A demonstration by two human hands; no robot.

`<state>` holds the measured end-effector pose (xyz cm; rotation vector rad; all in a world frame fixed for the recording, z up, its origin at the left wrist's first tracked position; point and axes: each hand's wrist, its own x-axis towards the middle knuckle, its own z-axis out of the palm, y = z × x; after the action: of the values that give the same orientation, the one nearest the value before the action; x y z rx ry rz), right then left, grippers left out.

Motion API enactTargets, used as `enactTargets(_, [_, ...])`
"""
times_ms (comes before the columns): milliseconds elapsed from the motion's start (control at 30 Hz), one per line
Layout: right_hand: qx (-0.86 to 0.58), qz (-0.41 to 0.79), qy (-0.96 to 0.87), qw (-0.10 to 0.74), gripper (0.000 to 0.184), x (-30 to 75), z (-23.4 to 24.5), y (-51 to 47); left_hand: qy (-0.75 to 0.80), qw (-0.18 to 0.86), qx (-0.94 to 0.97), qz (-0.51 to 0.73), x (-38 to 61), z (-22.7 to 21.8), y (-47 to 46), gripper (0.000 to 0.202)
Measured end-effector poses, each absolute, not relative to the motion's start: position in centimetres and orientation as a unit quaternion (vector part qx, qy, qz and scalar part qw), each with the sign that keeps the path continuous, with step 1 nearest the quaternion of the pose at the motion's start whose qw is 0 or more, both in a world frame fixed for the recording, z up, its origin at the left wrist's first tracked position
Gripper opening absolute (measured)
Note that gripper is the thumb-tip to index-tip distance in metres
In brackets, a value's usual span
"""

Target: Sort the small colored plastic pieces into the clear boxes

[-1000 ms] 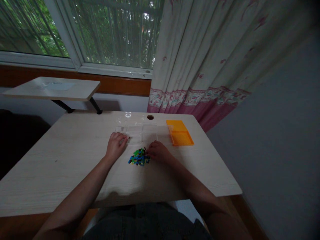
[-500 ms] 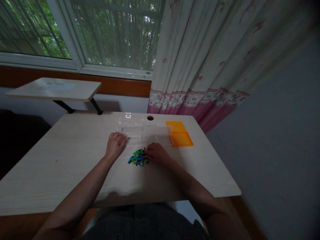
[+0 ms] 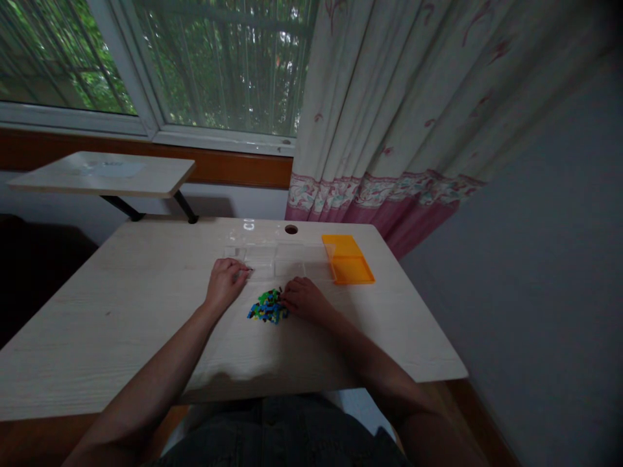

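A small heap of tiny green, blue, yellow and black pieces (image 3: 266, 307) lies on the pale wooden table (image 3: 121, 311). My right hand (image 3: 304, 299) rests at the heap's right edge, fingers curled with the tips among the pieces; what they pinch is too small to see. My left hand (image 3: 224, 281) lies left of the heap, fingers bent and closed against the near left corner of a clear divided plastic box (image 3: 277, 259). The box sits just behind the heap.
An orange lid (image 3: 347, 259) lies right of the clear box. A round cable hole (image 3: 291, 229) is near the table's far edge. A smaller side table (image 3: 102, 174) stands at the back left under the window. A patterned curtain (image 3: 389, 117) hangs behind.
Both hands stay almost still; the right hand has edged slightly left into the heap. The view has shifted a little.
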<state>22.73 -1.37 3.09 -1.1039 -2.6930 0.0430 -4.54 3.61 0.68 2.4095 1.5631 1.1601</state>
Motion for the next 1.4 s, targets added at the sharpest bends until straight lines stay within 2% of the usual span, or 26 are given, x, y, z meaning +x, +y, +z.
enactTargets(600, [-0.410, 0.044, -0.907, 0.084, 0.022, 22.5, 3.5, -1.5, 0.479, 0.042, 0.799, 0.361, -4.4, 0.8, 3.3, 0.022])
enactTargets(1400, [-0.441, 0.017, -0.892, 0.102, 0.021, 22.4, 3.6, -1.7, 0.443, 0.063, 0.816, 0.365, -3.7, 1.5, 2.4, 0.025])
